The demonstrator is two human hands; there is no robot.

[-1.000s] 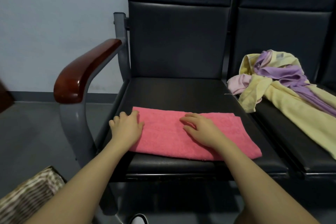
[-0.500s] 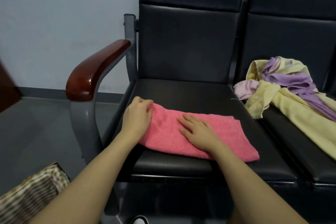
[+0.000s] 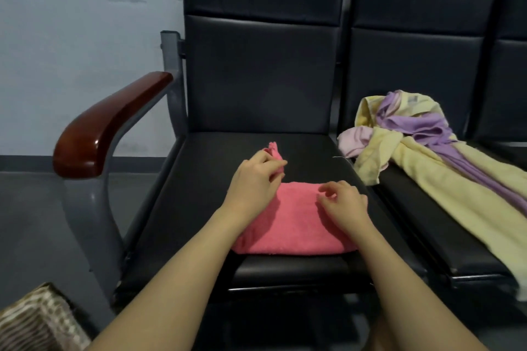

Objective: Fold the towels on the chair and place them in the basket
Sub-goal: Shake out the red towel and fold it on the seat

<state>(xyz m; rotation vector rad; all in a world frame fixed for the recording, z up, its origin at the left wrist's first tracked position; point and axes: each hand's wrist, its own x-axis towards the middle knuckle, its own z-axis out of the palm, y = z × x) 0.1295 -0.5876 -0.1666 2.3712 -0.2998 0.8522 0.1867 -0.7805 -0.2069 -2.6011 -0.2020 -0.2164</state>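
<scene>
So the left hand [image 3: 253, 179] has its fingers [image 3: 275, 165] pinched on a lifted corner of the pink towel [image 3: 296, 225], which lies folded on the chair seat [image 3: 199, 179] right under both hands. Right hand [image 3: 343, 202] rests on the towel, fingers loosely curled, gripping nothing. Off past the right fingers sits the yellow and purple towel pile [image 3: 422, 157]; basket [image 3: 37, 319] down left of the left arm.

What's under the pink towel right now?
The pink towel lies on the black seat. The left hand pinches its lifted end; anything beneath the folded part is covered.
</scene>
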